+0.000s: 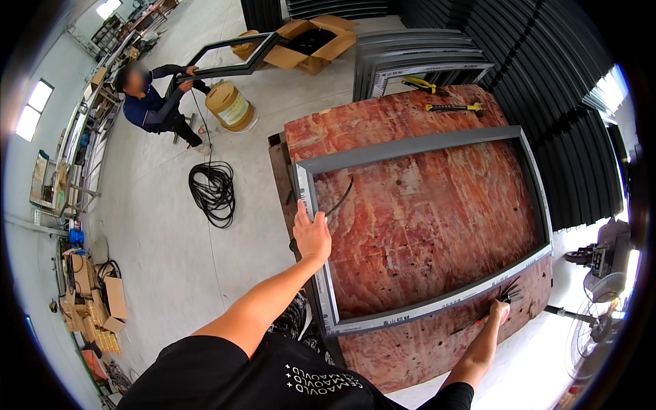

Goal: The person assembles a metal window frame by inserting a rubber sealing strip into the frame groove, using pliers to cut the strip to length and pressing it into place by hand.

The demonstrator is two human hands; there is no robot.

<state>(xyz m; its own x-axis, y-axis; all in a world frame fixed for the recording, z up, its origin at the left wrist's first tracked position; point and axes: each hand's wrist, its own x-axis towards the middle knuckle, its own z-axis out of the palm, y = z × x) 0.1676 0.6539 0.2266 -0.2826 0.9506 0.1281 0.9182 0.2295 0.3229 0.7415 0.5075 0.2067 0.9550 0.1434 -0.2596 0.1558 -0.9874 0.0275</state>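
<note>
- Across the red-brown desk lay a grey rectangular frame.
- At its left side, the left hand touched the frame, thumb and fingers spread; I could not tell whether it gripped.
- Near its lower-right edge, the right hand was closed around thin dark strips.

One view only: left unit of a head-worn wide fisheye pair, upright, unmirrored. Looks steeply down and forward over the wearer's black printed T-shirt, which is closest, at the lower edge. Mid-range, right of centre: left hand, right hand, grey rectangular metal frame on mottled red-brown wooden tabletop. Farthest: pale grey smooth floor running off upper left. Straight edges bow toward the rim.
</note>
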